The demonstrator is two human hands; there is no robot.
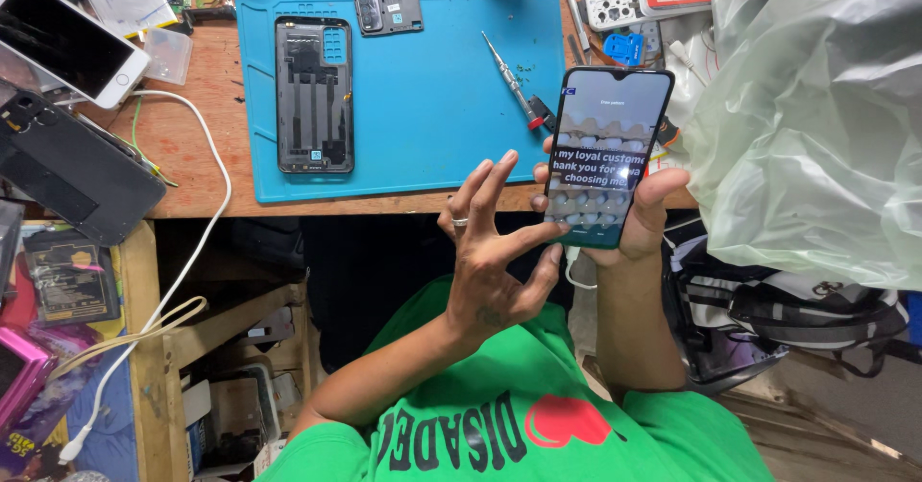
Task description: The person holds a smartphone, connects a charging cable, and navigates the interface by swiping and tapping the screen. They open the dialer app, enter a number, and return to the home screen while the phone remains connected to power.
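Fingers [509,180] of left hand [490,252] spreading loose, gripping nothing; one fingertip reaching to lower left edge of lit smartphone [608,156]. Ring showing on one finger. Right hand [642,215] wrapping smartphone from behind, holding it upright, screen facing camera, just over front edge of wooden bench [206,136]. Blue repair mat [432,108] lying on bench w/ opened phone chassis [314,93] at its left side, small camera-cover part [388,12] near top, precision screwdriver [511,79] to right. White phone [62,45] sitting at far left, white cable [206,213] trailing off bench.
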